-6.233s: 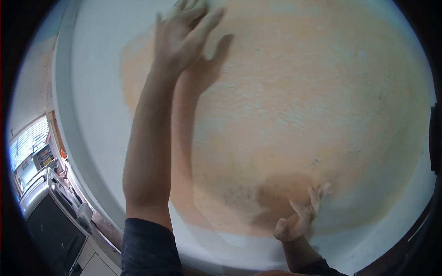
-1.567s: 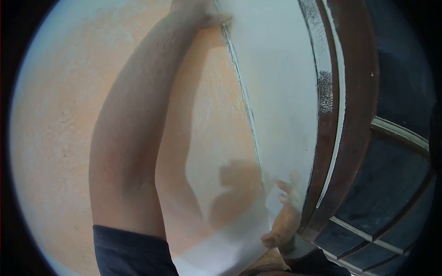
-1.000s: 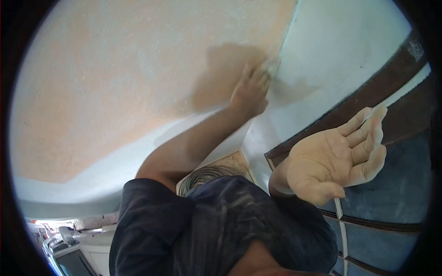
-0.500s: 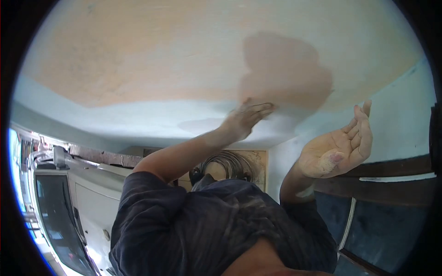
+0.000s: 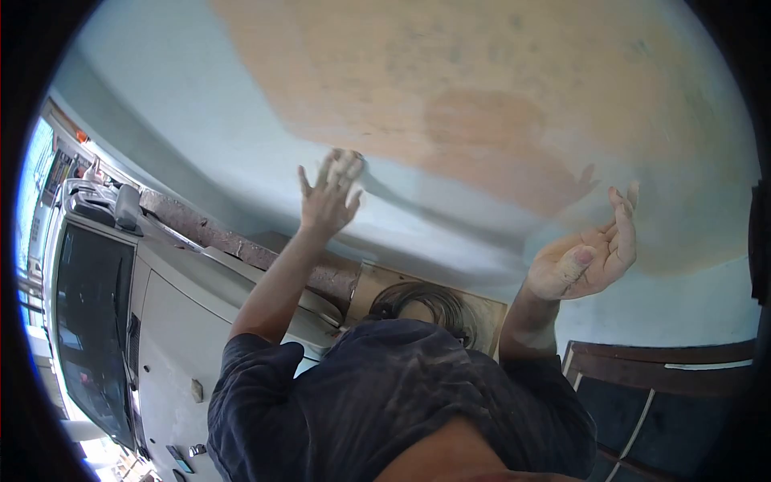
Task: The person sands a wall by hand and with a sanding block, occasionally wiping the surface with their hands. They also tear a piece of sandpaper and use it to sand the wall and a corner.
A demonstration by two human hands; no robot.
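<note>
I am looking up at a ceiling with a large rough orange patch (image 5: 482, 96) and a pale blue-white painted band (image 5: 201, 120) around it. My left hand (image 5: 329, 193) is raised on a bare arm, fingers spread, its fingertips at the pale band just beside the orange edge. Nothing clearly shows in that hand; a whitish smear sits at the fingertips. My right hand (image 5: 590, 249) is held up further right, palm open and dusted with white powder, holding nothing and apart from the surface. My dark shirt (image 5: 385, 402) fills the bottom.
A white vehicle (image 5: 161, 321) with a dark window lies at the left. A coil of wire (image 5: 426, 301) hangs on a wooden board below the ceiling. A dark brown window frame (image 5: 658, 357) with dark panes is at the lower right.
The view has swung, bringing the white vehicle in at the left. My left hand has slid left off the orange patch onto the pale band and spread its fingers. My right hand stays raised and open.
</note>
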